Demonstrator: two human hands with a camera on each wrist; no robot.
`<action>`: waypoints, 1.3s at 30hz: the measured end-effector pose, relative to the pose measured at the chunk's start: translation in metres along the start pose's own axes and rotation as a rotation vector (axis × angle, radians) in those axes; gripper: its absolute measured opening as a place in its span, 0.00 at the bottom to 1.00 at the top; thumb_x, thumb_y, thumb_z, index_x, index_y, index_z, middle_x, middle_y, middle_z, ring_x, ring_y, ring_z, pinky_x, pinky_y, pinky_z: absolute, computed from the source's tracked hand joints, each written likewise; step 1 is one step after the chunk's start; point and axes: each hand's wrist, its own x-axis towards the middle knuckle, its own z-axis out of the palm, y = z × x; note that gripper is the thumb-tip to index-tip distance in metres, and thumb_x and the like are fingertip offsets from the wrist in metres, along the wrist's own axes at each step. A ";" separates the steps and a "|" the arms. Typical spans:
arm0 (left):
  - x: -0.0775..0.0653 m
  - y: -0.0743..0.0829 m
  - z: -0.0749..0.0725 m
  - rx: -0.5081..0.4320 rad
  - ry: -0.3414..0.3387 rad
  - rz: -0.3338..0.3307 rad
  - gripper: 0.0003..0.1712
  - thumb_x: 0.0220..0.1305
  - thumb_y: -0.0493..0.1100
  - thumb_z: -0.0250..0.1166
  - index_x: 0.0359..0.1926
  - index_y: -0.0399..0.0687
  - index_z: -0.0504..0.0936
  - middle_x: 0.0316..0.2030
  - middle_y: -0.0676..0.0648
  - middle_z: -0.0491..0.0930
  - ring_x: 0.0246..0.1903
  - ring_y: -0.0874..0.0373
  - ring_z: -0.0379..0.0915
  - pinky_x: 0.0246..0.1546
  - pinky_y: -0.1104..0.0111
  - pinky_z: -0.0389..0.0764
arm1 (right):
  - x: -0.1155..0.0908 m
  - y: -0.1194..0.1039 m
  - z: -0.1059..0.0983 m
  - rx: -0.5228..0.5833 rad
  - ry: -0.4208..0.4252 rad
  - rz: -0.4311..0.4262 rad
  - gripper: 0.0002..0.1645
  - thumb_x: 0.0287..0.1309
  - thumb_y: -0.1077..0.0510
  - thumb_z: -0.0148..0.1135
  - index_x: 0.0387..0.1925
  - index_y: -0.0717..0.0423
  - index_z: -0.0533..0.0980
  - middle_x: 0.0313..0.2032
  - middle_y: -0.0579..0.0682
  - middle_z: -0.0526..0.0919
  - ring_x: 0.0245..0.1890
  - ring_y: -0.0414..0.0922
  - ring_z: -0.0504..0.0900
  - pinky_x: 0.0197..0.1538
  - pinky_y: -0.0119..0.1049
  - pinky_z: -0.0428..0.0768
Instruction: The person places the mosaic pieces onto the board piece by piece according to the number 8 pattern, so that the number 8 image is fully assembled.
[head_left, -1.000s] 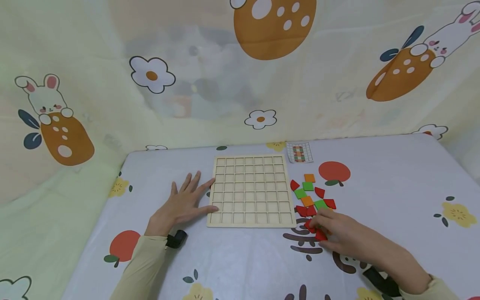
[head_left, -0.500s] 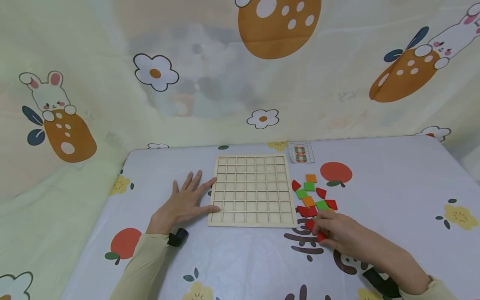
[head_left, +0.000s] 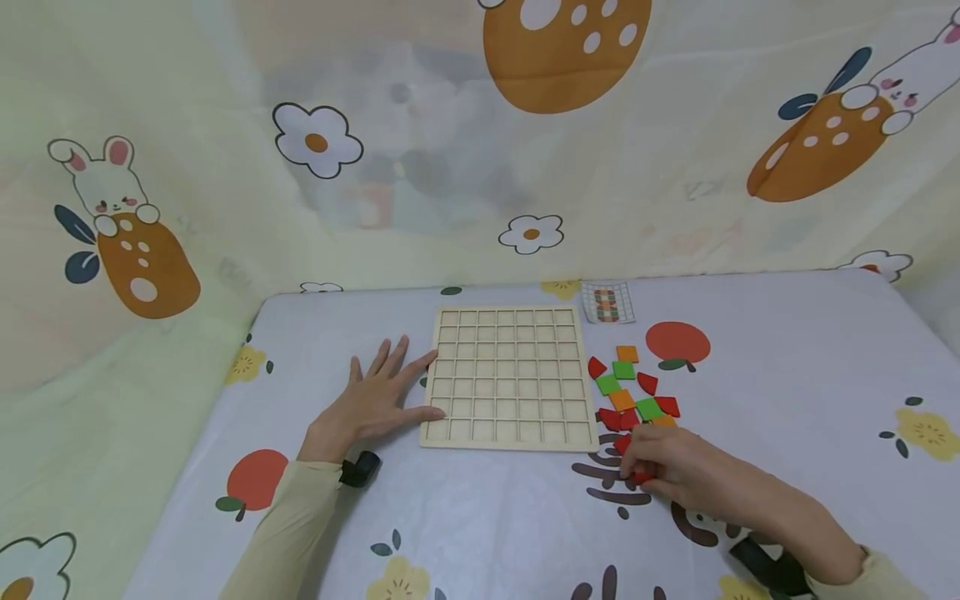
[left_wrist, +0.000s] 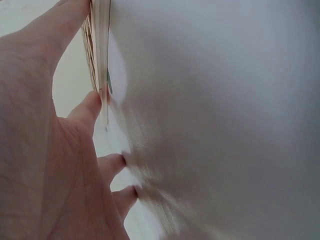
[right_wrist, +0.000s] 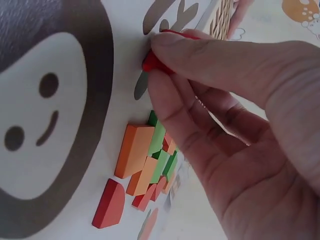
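A pale wooden grid board (head_left: pixel 506 387) lies on the table. Spread along its left edge, my left hand (head_left: pixel 363 412) has thumb and index fingertips touching the frame; in the left wrist view two other fingertips (left_wrist: pixel 116 162) meet the cloth. To the board's right, my right hand (head_left: pixel 686 467) pinches a small red tile (right_wrist: pixel 156 62) between thumb and index finger, close over the cloth. Just beyond those fingertips is another red tile (head_left: pixel 622 444). Loose green tiles (head_left: pixel 623 370), orange tiles (head_left: pixel 626 354) and red tiles with a curved side (head_left: pixel 647 383) lie farther back.
A small paper card (head_left: pixel 608 302) with a coloured grid pattern lies behind the board's right corner. The table is covered by a printed cloth (head_left: pixel 480 525). A patterned curtain (head_left: pixel 420 233) hangs along the back edge.
My right fingertips have shifted slightly toward me and closed on the nearer red tile. The left hand stays against the board, and the head view has moved a little.
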 end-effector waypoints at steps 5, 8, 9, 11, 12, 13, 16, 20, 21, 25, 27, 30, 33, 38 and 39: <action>0.001 -0.001 -0.001 0.009 -0.004 -0.009 0.53 0.64 0.76 0.61 0.84 0.65 0.55 0.84 0.37 0.39 0.82 0.34 0.30 0.71 0.25 0.34 | 0.004 -0.004 -0.004 0.005 -0.034 -0.010 0.12 0.55 0.63 0.79 0.42 0.50 0.89 0.35 0.35 0.76 0.36 0.34 0.73 0.32 0.27 0.81; 0.000 0.000 -0.002 0.010 -0.008 -0.015 0.54 0.64 0.76 0.61 0.84 0.65 0.55 0.84 0.38 0.39 0.82 0.35 0.30 0.71 0.26 0.33 | 0.008 -0.007 -0.007 0.003 -0.036 -0.013 0.15 0.56 0.65 0.78 0.46 0.53 0.89 0.35 0.36 0.74 0.35 0.34 0.72 0.30 0.26 0.79; 0.000 0.000 -0.002 0.010 -0.008 -0.015 0.54 0.64 0.76 0.61 0.84 0.65 0.55 0.84 0.38 0.39 0.82 0.35 0.30 0.71 0.26 0.33 | 0.010 -0.009 -0.009 0.003 -0.032 -0.017 0.15 0.56 0.65 0.78 0.47 0.54 0.90 0.34 0.37 0.74 0.34 0.34 0.71 0.29 0.27 0.79; 0.000 0.000 -0.002 0.012 -0.009 -0.017 0.54 0.64 0.76 0.61 0.84 0.65 0.55 0.84 0.37 0.39 0.82 0.35 0.30 0.71 0.25 0.34 | 0.014 -0.012 -0.012 -0.001 -0.026 -0.018 0.14 0.55 0.66 0.77 0.45 0.54 0.90 0.35 0.37 0.74 0.34 0.34 0.71 0.29 0.27 0.79; 0.001 0.000 -0.002 0.013 -0.010 -0.017 0.54 0.64 0.76 0.61 0.84 0.65 0.55 0.84 0.37 0.39 0.82 0.34 0.30 0.71 0.25 0.34 | 0.016 -0.013 -0.014 -0.005 -0.018 -0.027 0.13 0.55 0.67 0.77 0.44 0.54 0.90 0.35 0.38 0.74 0.33 0.34 0.72 0.29 0.27 0.79; 0.001 0.000 -0.002 0.015 -0.011 -0.017 0.54 0.63 0.77 0.61 0.84 0.66 0.55 0.84 0.37 0.39 0.82 0.34 0.30 0.71 0.25 0.34 | 0.018 -0.015 -0.016 -0.012 -0.008 -0.036 0.12 0.55 0.67 0.77 0.43 0.54 0.90 0.35 0.38 0.75 0.33 0.34 0.73 0.29 0.27 0.79; 0.001 0.001 -0.002 0.016 -0.012 -0.016 0.54 0.63 0.77 0.61 0.84 0.66 0.55 0.84 0.38 0.39 0.82 0.34 0.30 0.70 0.25 0.34 | 0.026 -0.018 -0.022 -0.042 0.023 -0.072 0.09 0.55 0.65 0.79 0.38 0.52 0.90 0.35 0.37 0.78 0.33 0.34 0.74 0.31 0.26 0.80; 0.002 0.002 -0.001 0.016 -0.011 -0.017 0.54 0.63 0.77 0.61 0.83 0.66 0.55 0.84 0.38 0.38 0.82 0.35 0.29 0.70 0.25 0.33 | 0.040 -0.021 -0.030 -0.072 0.070 -0.121 0.10 0.55 0.64 0.80 0.36 0.47 0.89 0.34 0.34 0.82 0.34 0.34 0.76 0.35 0.30 0.82; 0.002 0.002 -0.001 0.015 -0.011 -0.017 0.54 0.63 0.77 0.61 0.83 0.66 0.55 0.84 0.38 0.38 0.82 0.35 0.29 0.70 0.25 0.33 | 0.044 -0.022 -0.032 -0.071 0.084 -0.130 0.10 0.54 0.64 0.80 0.36 0.47 0.89 0.34 0.34 0.83 0.34 0.34 0.77 0.35 0.30 0.82; 0.003 0.002 -0.001 0.013 -0.014 -0.015 0.54 0.63 0.77 0.61 0.84 0.66 0.55 0.84 0.38 0.38 0.82 0.35 0.29 0.71 0.25 0.33 | 0.059 -0.023 -0.036 -0.048 0.124 -0.167 0.11 0.54 0.67 0.79 0.36 0.50 0.88 0.35 0.37 0.86 0.33 0.35 0.79 0.35 0.30 0.82; 0.003 0.002 -0.001 0.012 -0.015 -0.015 0.54 0.63 0.77 0.62 0.84 0.65 0.55 0.84 0.38 0.38 0.82 0.35 0.29 0.71 0.25 0.33 | 0.067 -0.024 -0.038 -0.026 0.123 -0.180 0.11 0.55 0.68 0.78 0.38 0.53 0.88 0.36 0.40 0.86 0.33 0.35 0.79 0.34 0.30 0.83; 0.002 0.002 -0.001 0.011 -0.015 -0.016 0.54 0.63 0.77 0.62 0.84 0.65 0.55 0.84 0.38 0.38 0.82 0.35 0.29 0.71 0.25 0.33 | 0.079 -0.026 -0.039 -0.026 0.112 -0.181 0.12 0.57 0.69 0.76 0.43 0.56 0.89 0.37 0.41 0.84 0.34 0.36 0.79 0.34 0.30 0.82; 0.002 0.003 -0.001 0.007 -0.015 -0.016 0.54 0.63 0.76 0.62 0.84 0.65 0.55 0.84 0.38 0.38 0.82 0.34 0.29 0.71 0.25 0.33 | 0.089 -0.028 -0.039 -0.009 0.113 -0.198 0.14 0.58 0.69 0.74 0.47 0.57 0.89 0.37 0.42 0.82 0.35 0.36 0.82 0.36 0.31 0.83; 0.001 0.004 -0.001 0.010 -0.009 -0.015 0.54 0.63 0.77 0.62 0.83 0.65 0.55 0.84 0.38 0.39 0.82 0.34 0.30 0.71 0.25 0.33 | 0.108 -0.029 -0.037 0.030 0.116 -0.220 0.11 0.60 0.69 0.74 0.44 0.58 0.89 0.38 0.43 0.82 0.38 0.39 0.86 0.43 0.31 0.86; 0.001 0.004 -0.001 0.012 -0.008 -0.016 0.54 0.63 0.77 0.62 0.83 0.65 0.55 0.84 0.38 0.39 0.82 0.34 0.30 0.71 0.25 0.34 | 0.112 -0.029 -0.037 0.038 0.120 -0.224 0.10 0.59 0.69 0.74 0.43 0.58 0.89 0.38 0.44 0.83 0.39 0.40 0.86 0.44 0.32 0.87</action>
